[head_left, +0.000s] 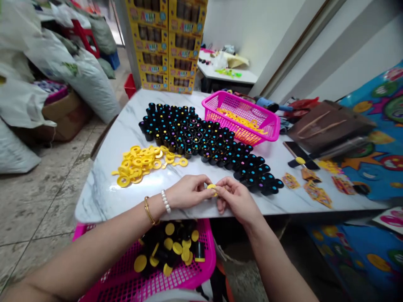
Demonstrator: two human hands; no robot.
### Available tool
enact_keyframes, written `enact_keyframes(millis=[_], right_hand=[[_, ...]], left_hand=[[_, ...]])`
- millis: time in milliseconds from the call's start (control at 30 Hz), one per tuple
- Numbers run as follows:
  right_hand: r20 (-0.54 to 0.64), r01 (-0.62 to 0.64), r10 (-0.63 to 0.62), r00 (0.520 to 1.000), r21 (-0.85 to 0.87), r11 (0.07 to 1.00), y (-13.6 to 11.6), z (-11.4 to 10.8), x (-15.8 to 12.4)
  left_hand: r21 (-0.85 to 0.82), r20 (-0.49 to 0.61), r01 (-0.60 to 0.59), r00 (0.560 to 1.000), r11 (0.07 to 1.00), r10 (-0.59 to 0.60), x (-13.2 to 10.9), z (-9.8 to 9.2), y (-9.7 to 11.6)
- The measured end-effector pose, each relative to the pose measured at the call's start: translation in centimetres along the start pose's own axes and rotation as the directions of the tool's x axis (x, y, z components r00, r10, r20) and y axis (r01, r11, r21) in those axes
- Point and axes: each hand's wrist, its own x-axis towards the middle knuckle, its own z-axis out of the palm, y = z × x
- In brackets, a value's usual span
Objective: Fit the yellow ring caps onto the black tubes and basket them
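My left hand and my right hand meet over the table's front edge, both pinching one small yellow plastic piece. Fingers cover much of it, so its full shape is hidden. To the left on the white marbled table lies a heap of yellow ring-shaped pieces, some with a narrow tab. Behind my hands stand many short black cylinders in a broad group, with blue, yellow, pink or purple dots on their tops.
A pink basket holds more yellow pieces at the back. Below the table edge, another pink basket holds black cylinders with yellow ends. Yellow boxes are stacked behind. A brown bag and small packets lie right; sacks stand left.
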Motion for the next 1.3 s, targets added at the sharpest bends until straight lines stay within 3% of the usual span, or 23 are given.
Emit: enact_keyframes(millis=[133,267,467,600,767,1033,1200,1300], right_hand=[[0.002,0.02,-0.02,1.0,0.03,0.999,0.1,0.0,0.1],[0.0,0.005,-0.005,1.0,0.049,0.999,0.1,0.0,0.1],[-0.048,0.006,-0.006,0.999,0.002,1.0,0.3,0.5,-0.2],[-0.093,0.019,-0.022,0.995,-0.03,0.999,0.2,0.9,-0.3],[-0.073,0.022,-0.024,0.997,-0.02,1.0,0.5,0.8,-0.3],[-0.182,0.133,-0.12,0.976,0.064,0.989,1.2,-0.1,-0.9],[-0.09,0.145,-0.148,0.985,-0.037,0.989,0.5,-1.9,-0.7],[0.029,0.057,-0.054,0.998,-0.093,0.994,-0.6,-2.3,0.1]], left_hand=[[-0.024,-0.053,0.022,0.998,0.999,-0.023,0.0,0.1,-0.1],[-0.154,-0.005,0.092,0.996,0.984,-0.094,0.1,0.3,-0.2],[-0.166,-0.001,0.099,0.995,0.981,-0.1,0.2,0.6,-0.2],[-0.154,-0.06,0.11,0.991,0.982,-0.121,0.3,0.9,-0.3],[-0.07,-0.063,0.02,0.998,0.997,-0.024,-0.1,0.9,-0.4],[0.173,-0.187,-0.119,0.97,0.978,0.152,-0.3,1.7,-0.5],[0.29,-0.171,-0.151,0.963,0.945,0.206,-0.3,2.1,-0.7],[0.288,-0.146,-0.161,0.967,0.944,0.209,-0.4,2.1,-0.7]])
